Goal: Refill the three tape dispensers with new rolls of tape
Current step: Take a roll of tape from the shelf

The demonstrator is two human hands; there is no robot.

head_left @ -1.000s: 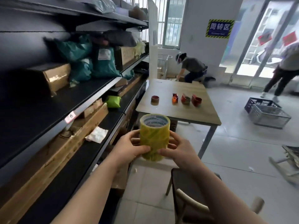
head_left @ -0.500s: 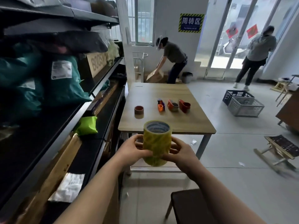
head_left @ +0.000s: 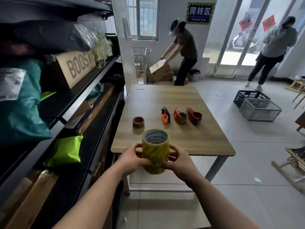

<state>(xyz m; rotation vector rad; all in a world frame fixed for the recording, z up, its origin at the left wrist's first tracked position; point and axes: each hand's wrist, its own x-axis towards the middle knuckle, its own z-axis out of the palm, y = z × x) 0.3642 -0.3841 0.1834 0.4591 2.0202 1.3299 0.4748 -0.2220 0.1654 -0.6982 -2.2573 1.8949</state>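
Observation:
A wrapped yellow stack of tape rolls [head_left: 155, 151] stands upright between my hands, just in front of the near edge of the wooden table [head_left: 198, 142]. My left hand [head_left: 132, 158] grips its left side and my right hand [head_left: 177, 160] grips its right side. On the table stand three tape dispensers: a small orange and purple one [head_left: 165, 114], an orange one [head_left: 179, 115] with a roll in it, and a red one [head_left: 194, 115]. A brown empty core [head_left: 138, 122] sits to their left.
Black shelving [head_left: 82, 96] with parcels, a BOOST box [head_left: 77, 67] and a green bag [head_left: 66, 150] runs along my left. A person bends over cartons [head_left: 160, 71] beyond the table; another stands at the glass door. Plastic crates [head_left: 259, 105] sit on the floor at right.
I have walked closer to the table, which now fills more of the view. The tape stack stays gripped in both hands at the same height.

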